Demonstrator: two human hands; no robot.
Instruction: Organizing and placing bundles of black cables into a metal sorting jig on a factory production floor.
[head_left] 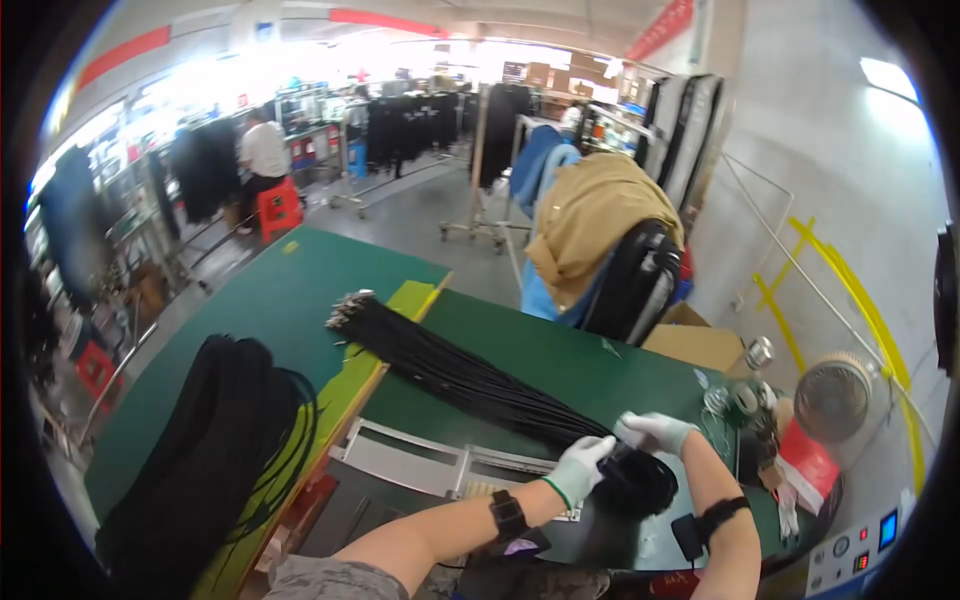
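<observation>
A long bundle of thin black cords (480,378) lies slantwise across the green table, with shiny metal-looking ends gathered at its far left tip. Its near right end bunches into a dark loop (645,485) below my hands. My left hand (583,470), in a white glove with a green cuff edge, is closed on the black cords near this end. Just to its right, my right hand (655,432), also white-gloved, has its fingers pressed together over the bundle. What lies between those fingers is too small to make out.
A heap of black strips (200,450) covers the left table. A silver metal frame (405,460) sits before the bundle. At right stand a round fan (833,397) and a control box (858,548). Beyond are draped tan cloth (600,215), garment racks and a seated person (262,150).
</observation>
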